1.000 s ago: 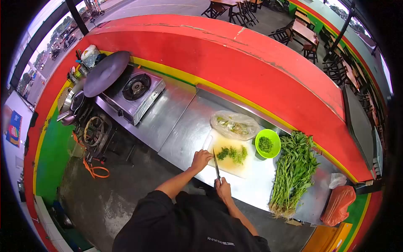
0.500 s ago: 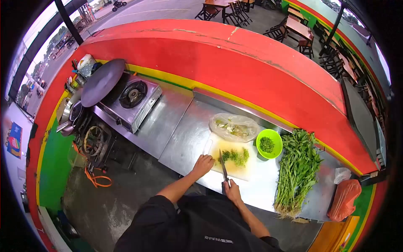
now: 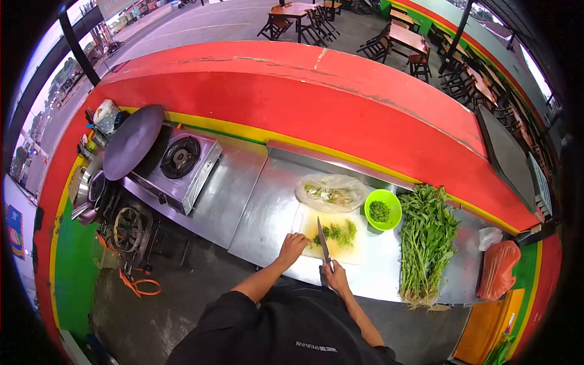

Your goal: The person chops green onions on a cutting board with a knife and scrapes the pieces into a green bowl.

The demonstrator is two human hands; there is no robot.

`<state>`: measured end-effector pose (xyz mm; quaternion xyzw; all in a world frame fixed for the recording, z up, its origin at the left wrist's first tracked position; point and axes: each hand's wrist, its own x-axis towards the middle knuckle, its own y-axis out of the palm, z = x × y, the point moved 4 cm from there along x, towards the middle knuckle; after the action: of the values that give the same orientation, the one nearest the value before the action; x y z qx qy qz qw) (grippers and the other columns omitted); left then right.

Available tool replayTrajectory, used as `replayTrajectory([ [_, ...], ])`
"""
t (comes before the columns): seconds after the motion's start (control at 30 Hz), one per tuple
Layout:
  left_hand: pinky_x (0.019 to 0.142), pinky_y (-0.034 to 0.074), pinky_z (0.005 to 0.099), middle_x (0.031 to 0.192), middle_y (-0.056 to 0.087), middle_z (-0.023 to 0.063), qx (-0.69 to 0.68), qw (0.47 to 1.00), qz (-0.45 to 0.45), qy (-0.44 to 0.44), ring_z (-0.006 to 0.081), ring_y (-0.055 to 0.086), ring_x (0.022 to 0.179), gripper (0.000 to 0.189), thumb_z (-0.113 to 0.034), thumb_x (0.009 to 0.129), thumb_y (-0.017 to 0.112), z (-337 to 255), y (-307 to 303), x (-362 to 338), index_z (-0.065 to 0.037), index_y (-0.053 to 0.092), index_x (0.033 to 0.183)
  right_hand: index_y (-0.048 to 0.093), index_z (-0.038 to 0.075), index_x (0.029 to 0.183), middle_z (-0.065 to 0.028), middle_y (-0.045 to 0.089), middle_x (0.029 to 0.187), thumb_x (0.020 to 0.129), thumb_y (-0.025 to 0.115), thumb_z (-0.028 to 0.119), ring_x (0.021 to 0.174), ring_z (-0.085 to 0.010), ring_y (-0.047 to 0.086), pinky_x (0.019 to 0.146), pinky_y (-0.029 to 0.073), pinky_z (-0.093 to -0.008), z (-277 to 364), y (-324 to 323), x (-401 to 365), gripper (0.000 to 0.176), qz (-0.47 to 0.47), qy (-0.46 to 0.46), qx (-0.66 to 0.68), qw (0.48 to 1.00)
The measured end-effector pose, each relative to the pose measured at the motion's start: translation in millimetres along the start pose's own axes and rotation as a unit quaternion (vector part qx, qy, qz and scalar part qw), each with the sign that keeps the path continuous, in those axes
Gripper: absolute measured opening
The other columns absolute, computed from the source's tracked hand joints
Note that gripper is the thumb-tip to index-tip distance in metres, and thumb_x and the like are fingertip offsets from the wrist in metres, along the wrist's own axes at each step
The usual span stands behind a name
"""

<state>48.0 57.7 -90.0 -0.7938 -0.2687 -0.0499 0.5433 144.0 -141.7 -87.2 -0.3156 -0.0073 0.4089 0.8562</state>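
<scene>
A knife (image 3: 323,240) is in my right hand (image 3: 336,277), its blade pointing away from me over the white cutting board (image 3: 350,252). Chopped green herbs (image 3: 340,233) lie on the board, mostly to the right of the blade. My left hand (image 3: 294,247) rests at the board's left edge with its fingers bent together; whether they hold anything is too small to tell. Behind the board sits a clear plastic bag (image 3: 331,193) with pale green vegetables inside. A lime green bowl (image 3: 383,210) to the right holds chopped greens.
A large bunch of leafy stems (image 3: 423,243) lies right of the bowl, with a red plastic bag (image 3: 500,271) beyond it. At the left stand a gas stove (image 3: 182,161) and a big dark wok (image 3: 134,142). A red wall (image 3: 292,115) runs behind the steel counter (image 3: 246,213).
The view has shifted slightly, so the counter's left side sits lower and further left. Both hands stay near the board, and the knife is still in my right hand.
</scene>
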Motion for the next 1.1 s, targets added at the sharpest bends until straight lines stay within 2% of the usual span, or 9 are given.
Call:
replayTrajectory([
  [0.3,0.078,0.042,0.0370,0.089,0.062,0.0004,0.017,0.999,-0.027,0.016,0.0182,0.061,0.090,0.015,-0.010,0.082,0.063,-3,-4,1,-0.014,0.072,0.093,0.060,-0.002,0.097,-0.0246,0.071,0.082,0.098,0.065,0.033,0.079,-0.0386,0.072,0.069,0.053,-0.0457,-12,-20,-23,0.035,0.050,0.034,-0.030,0.998],
  [0.37,0.078,0.043,0.0363,0.089,0.061,-0.0003,0.028,0.999,-0.012,0.008,0.0178,0.061,0.090,0.015,-0.010,0.082,0.064,1,-4,-1,-0.015,0.072,0.093,0.059,-0.001,0.095,-0.0245,0.070,0.081,0.099,0.064,0.035,0.077,-0.0397,0.071,0.068,0.052,-0.0457,-19,-16,-20,0.037,0.051,-0.002,-0.027,0.998],
  [0.5,0.079,0.043,0.0361,0.091,0.060,-0.0014,-0.010,0.999,-0.033,0.027,0.0174,0.061,0.092,0.014,-0.011,0.081,0.065,-2,-11,-1,-0.016,0.072,0.093,0.055,0.000,0.092,-0.0272,0.066,0.074,0.099,0.062,0.038,0.072,-0.0447,0.068,0.064,0.049,-0.0491,4,-23,-29,0.039,0.070,0.054,-0.054,0.995],
  [0.53,0.079,0.044,0.0362,0.092,0.060,-0.0012,-0.006,0.999,-0.032,0.030,0.0174,0.061,0.092,0.014,-0.011,0.082,0.064,-1,-9,-1,-0.016,0.072,0.093,0.054,0.000,0.093,-0.0285,0.064,0.071,0.100,0.061,0.038,0.068,-0.0458,0.066,0.061,0.048,-0.0510,-2,-19,-29,0.038,0.056,0.026,-0.071,0.996],
  [0.7,0.083,0.043,0.0370,0.093,0.063,-0.0002,0.002,1.000,0.008,0.000,0.0200,0.061,0.094,0.017,-0.011,0.084,0.063,4,4,-6,-0.015,0.074,0.096,0.054,0.001,0.095,-0.0282,0.065,0.071,0.104,0.056,0.034,0.066,-0.0467,0.066,0.058,0.048,-0.0501,-12,-6,-37,0.034,0.057,0.033,-0.058,0.996],
  [0.83,0.082,0.043,0.0383,0.091,0.066,0.0007,-0.016,1.000,0.001,-0.023,0.0207,0.062,0.093,0.013,-0.012,0.085,0.067,2,0,-3,-0.014,0.074,0.096,0.055,0.001,0.097,-0.0275,0.067,0.073,0.104,0.055,0.034,0.069,-0.0462,0.068,0.060,0.050,-0.0502,-10,-2,-45,0.035,0.022,0.034,-0.033,0.999],
  [0.9,0.082,0.043,0.0384,0.090,0.066,0.0006,-0.017,1.000,-0.004,-0.018,0.0211,0.062,0.092,0.010,-0.015,0.087,0.069,1,3,-2,-0.013,0.074,0.095,0.055,0.001,0.099,-0.0278,0.067,0.072,0.105,0.054,0.036,0.069,-0.0464,0.068,0.061,0.050,-0.0507,-2,-4,-47,0.036,0.047,0.072,-0.071,0.994],
  [1.07,0.082,0.043,0.0383,0.092,0.065,0.0008,-0.042,0.998,0.002,-0.051,0.0208,0.061,0.090,0.008,-0.015,0.088,0.069,-2,-7,0,-0.012,0.074,0.094,0.055,0.000,0.100,-0.0286,0.066,0.072,0.105,0.053,0.035,0.071,-0.0479,0.068,0.063,0.049,-0.0533,7,-1,-48,0.035,0.047,0.075,-0.060,0.994],
  [1.1,0.082,0.043,0.0377,0.093,0.064,0.0000,-0.045,0.998,-0.006,-0.048,0.0196,0.061,0.089,0.008,-0.014,0.089,0.067,-2,-9,-1,-0.012,0.074,0.094,0.055,0.001,0.102,-0.0310,0.066,0.076,0.104,0.053,0.036,0.078,-0.0519,0.066,0.068,0.049,-0.0577,8,-1,-49,0.036,0.060,0.087,-0.045,0.993],
])
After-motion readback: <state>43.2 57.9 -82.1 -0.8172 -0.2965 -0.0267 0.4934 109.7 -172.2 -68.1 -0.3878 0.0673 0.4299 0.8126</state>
